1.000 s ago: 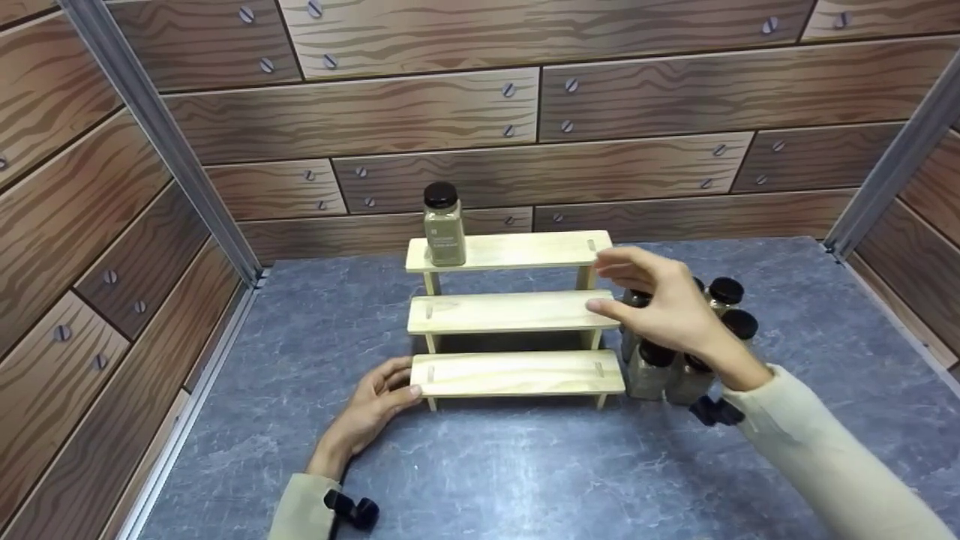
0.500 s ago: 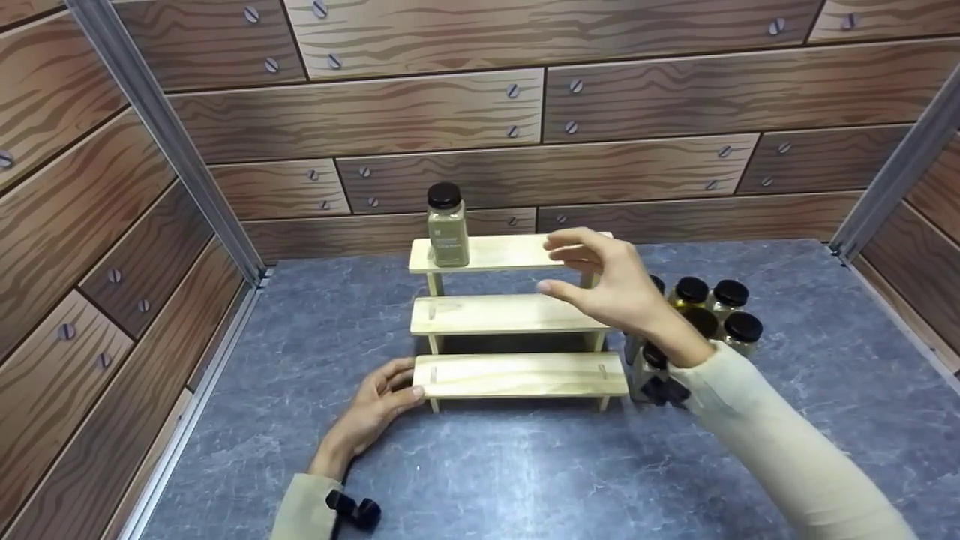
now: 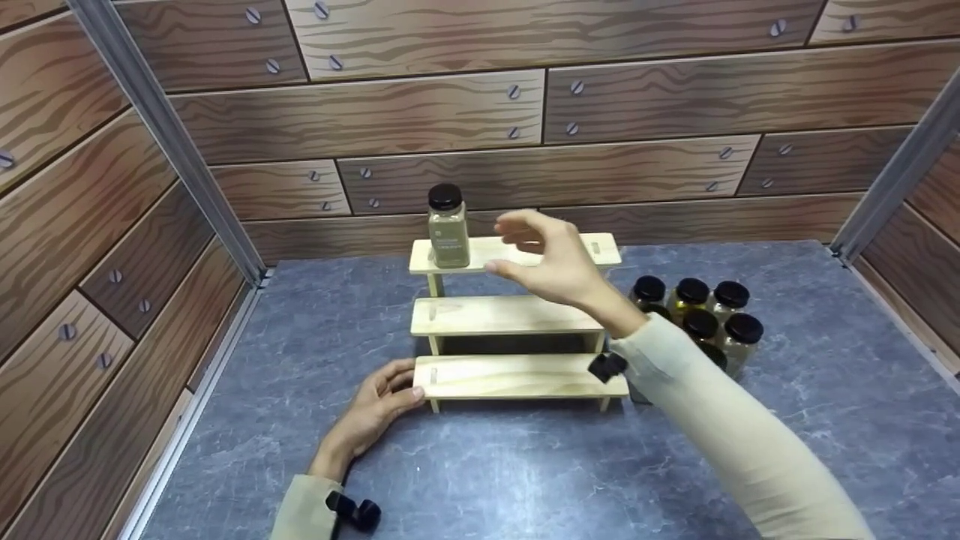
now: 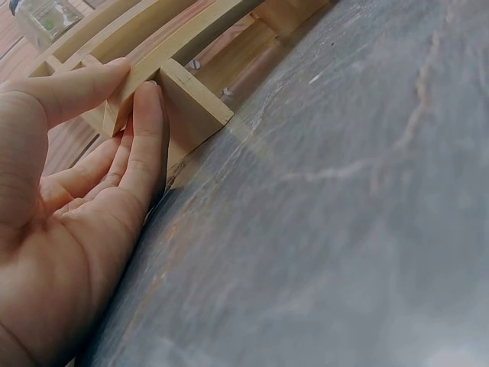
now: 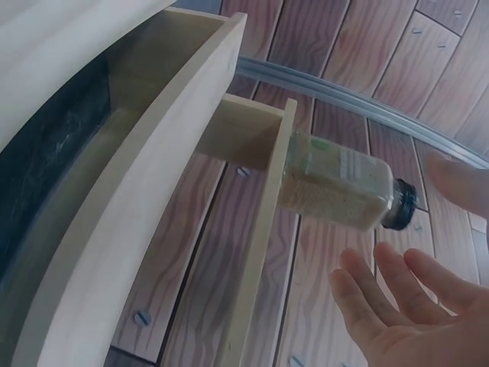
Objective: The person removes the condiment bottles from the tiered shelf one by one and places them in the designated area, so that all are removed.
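A three-tier wooden display stand (image 3: 502, 315) stands on the table. On the left end of its top tier a spice jar (image 3: 450, 238) with a black cap and pale powder stands upright. My left hand (image 3: 370, 411) pinches the left end of the lowest tier, thumb above and fingers below, as the left wrist view shows with the board's end (image 4: 179, 53). Over the top tier hovers my right hand (image 3: 559, 262), fingers loosely bent, thumb apart, holding nothing. In the right wrist view the jar (image 5: 336, 182) lies just beyond those fingers, not touching them.
Several black-capped spice jars (image 3: 701, 322) stand grouped on the table right of the stand, partly behind my right forearm. Wood-patterned walls (image 3: 450, 112) enclose the back and sides of the grey marbled table (image 3: 480, 480).
My right hand has moved left from beside the grouped jars, over the stand toward the jar on the top tier. My left hand has kept its grip on the stand.
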### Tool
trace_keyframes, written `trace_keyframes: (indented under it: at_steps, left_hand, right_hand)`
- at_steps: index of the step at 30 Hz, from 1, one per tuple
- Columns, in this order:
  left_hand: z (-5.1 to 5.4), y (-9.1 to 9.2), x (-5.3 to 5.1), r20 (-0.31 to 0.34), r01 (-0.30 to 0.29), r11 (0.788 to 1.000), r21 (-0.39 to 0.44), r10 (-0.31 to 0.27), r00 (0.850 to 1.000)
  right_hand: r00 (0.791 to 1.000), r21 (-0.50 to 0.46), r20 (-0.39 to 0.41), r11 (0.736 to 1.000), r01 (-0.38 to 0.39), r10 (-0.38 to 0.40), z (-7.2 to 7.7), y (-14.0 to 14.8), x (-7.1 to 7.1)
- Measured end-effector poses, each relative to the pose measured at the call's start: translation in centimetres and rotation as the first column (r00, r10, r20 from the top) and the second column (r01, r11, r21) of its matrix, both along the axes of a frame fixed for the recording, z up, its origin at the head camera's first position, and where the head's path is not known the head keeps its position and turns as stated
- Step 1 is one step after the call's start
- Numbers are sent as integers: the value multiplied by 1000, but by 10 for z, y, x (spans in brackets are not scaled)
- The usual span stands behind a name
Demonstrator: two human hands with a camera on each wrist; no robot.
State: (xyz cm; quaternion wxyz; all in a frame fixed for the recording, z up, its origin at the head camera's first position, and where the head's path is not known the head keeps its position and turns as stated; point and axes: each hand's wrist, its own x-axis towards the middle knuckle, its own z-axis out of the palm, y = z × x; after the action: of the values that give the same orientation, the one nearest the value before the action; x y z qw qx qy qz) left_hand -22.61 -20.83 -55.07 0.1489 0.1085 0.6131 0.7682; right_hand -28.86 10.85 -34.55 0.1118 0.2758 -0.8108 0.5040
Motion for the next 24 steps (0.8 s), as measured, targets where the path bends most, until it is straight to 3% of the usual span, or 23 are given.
trace_keyframes:
  at_steps: [5,17,24]
  left_hand:
    - [0,-1,1,0,1,1000,-2,-1,1000]
    - [1,0,1,-3,14,1000,1,-14,1000]
    - [0,-1,1,-14,18,1000,-6,-18,1000]
  right_hand:
    - [999,0,-7,999,33,-33,2,-17,-11]
    - [995,-66,93,997,46,-39,-1,-44,-30]
    - [992,-69,108,995,68,-60,-7,-57,-40]
